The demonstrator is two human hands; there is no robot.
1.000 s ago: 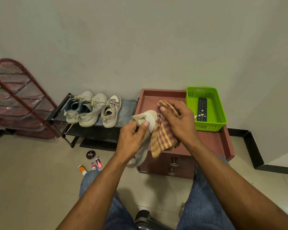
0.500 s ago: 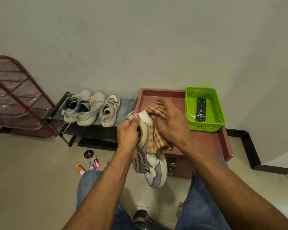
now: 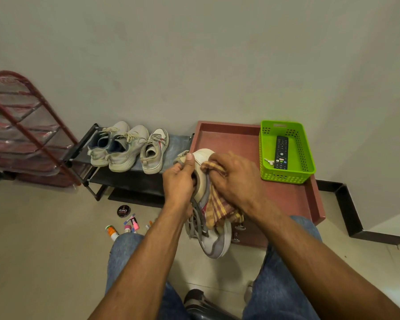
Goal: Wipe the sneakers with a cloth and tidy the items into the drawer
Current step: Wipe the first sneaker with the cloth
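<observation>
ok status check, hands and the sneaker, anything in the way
Left hand grips the sneaker at the heel. Right hand presses the checked cloth on its side. Nothing blocking; polish tin and tubes on the floor.

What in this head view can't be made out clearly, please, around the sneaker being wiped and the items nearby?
- Held sneaker: its right side is hidden by the checked cloth and the right hand.
- Left hand: its fingers go inside the shoe opening, out of sight.
- Drawer front: mostly hidden behind the sneaker and forearm; only knobs show.
- Small items on the floor: too small to read, partly behind the knee.
</observation>
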